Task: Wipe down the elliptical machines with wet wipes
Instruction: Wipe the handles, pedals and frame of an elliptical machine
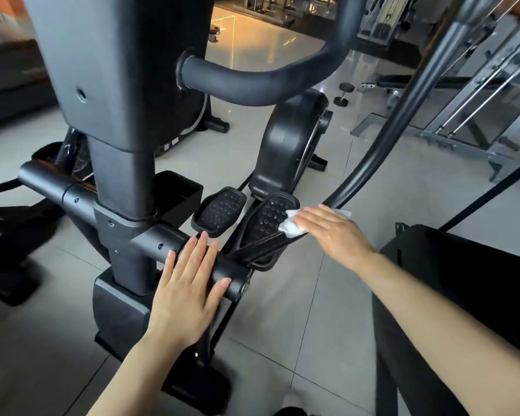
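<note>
looking down at the elliptical (126, 121) from the head cam, i see both hands on the machine. left hand (189, 283) lies flat on the black crossbar (150, 241) that runs out from the centre column, fingers straight and slightly spread, palm down, thumb at the bar's right end, gripping nothing. right hand (330, 232) is palm down with fingers straight, pressing a white wet wipe (291, 223) onto the curved black swing arm (373, 163) near its lower end. wipe is crumpled and sticks out past the fingertips toward the left, with a small bit showing at the far edge of the hand too. it sits just beside the right pedal (267, 223), overlapping that pedal's right rim from this angle; i cannot tell whether it touches the pedal. left pedal (219, 208) is apart from the wipe, both pedals studded and black. black flywheel housing (291, 142) stands behind the pedals. a thick curved handlebar (252, 85) passes overhead in view. floor is pale grey tile (312, 325). a grey weight-machine frame (463, 115) and a small dumbbell (344, 93) sit far right, a dark panel (463, 280) lies near right under my right forearm
</note>
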